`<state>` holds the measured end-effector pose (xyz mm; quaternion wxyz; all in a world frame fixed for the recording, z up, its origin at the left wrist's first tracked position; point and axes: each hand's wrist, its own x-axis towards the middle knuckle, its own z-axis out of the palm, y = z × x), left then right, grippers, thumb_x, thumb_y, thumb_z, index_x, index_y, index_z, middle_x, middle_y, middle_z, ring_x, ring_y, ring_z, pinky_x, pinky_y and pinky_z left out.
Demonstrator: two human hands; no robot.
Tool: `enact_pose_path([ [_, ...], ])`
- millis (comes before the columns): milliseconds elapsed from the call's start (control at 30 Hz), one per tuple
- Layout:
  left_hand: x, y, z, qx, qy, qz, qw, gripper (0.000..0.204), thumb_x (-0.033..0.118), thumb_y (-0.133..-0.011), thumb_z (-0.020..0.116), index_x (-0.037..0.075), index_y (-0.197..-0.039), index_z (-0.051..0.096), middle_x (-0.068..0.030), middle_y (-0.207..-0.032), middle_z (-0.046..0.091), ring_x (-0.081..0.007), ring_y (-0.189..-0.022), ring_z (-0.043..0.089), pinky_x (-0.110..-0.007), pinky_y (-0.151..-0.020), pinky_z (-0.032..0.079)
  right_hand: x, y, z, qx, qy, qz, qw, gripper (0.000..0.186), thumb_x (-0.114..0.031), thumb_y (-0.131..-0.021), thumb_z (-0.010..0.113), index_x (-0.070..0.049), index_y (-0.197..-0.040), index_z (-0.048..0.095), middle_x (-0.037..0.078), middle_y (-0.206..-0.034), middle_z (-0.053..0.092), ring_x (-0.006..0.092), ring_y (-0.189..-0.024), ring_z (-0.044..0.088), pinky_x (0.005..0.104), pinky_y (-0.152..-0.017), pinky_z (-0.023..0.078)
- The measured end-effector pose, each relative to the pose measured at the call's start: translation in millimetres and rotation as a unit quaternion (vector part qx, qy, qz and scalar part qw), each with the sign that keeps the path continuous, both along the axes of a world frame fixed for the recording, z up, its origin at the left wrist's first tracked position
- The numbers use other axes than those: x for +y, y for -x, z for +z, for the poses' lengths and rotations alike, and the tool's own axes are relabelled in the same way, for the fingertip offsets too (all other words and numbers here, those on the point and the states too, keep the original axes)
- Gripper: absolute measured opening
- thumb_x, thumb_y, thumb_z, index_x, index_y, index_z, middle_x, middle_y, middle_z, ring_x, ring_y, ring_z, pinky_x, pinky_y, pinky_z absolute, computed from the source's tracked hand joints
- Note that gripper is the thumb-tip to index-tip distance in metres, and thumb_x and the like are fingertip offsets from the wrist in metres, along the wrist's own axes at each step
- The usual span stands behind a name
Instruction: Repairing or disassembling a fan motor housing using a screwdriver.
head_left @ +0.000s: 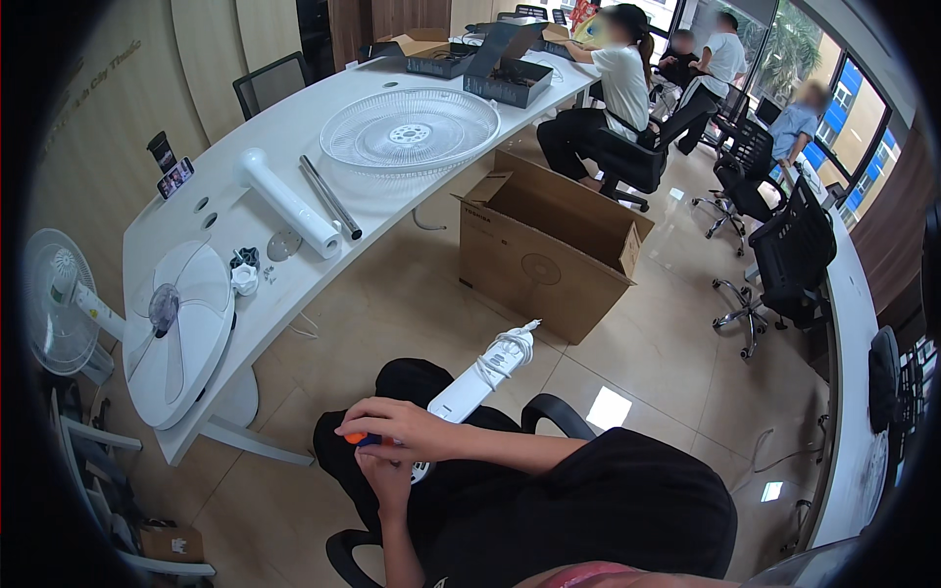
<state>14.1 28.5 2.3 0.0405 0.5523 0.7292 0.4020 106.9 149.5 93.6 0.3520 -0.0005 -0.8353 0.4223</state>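
On my lap lies a long white fan part (461,392) with a coiled cord at its far end. My right hand (397,426) lies over an orange and blue tool (357,438), probably a screwdriver, with its fingers curled round it. My left hand (384,470) is just below, closed at the same tool beside the near end of the white part. Both hands hide the tool's tip and what it touches.
A curved white desk (284,289) holds a fan grille (412,127), white tube (289,206), metal pole (328,196) and fan base with blades (176,333). An open cardboard box (539,274), rolling chairs (789,255) and several people (618,88) are beyond; a standing fan (64,294) is left.
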Motion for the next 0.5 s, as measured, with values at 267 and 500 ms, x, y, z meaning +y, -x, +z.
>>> enact_pose_path([
  [267,9,8,-7,-0.044,-0.016,-0.028,0.998,0.035,0.021,-0.081,0.077,0.0,-0.106,0.065,-0.0165,-0.101,0.067,-0.0385,-0.101,0.062,-0.049,-0.084,0.043,4,-1,-3,0.025,-0.008,0.004,1.0,0.044,-0.007,-0.088,0.069,-0.009,-0.131,0.058,0.013,-0.123,0.061,0.0334,-0.11,0.062,0.041,-0.09,0.054],
  [500,8,15,-15,-0.069,0.028,-0.033,0.997,0.031,0.018,-0.078,0.078,0.001,-0.1,0.064,-0.0161,-0.1,0.066,-0.0403,-0.101,0.061,-0.051,-0.08,0.045,3,-4,-4,0.029,0.01,0.004,1.0,0.045,-0.008,-0.089,0.068,-0.008,-0.133,0.058,0.013,-0.125,0.061,0.033,-0.113,0.062,0.0408,-0.091,0.053],
])
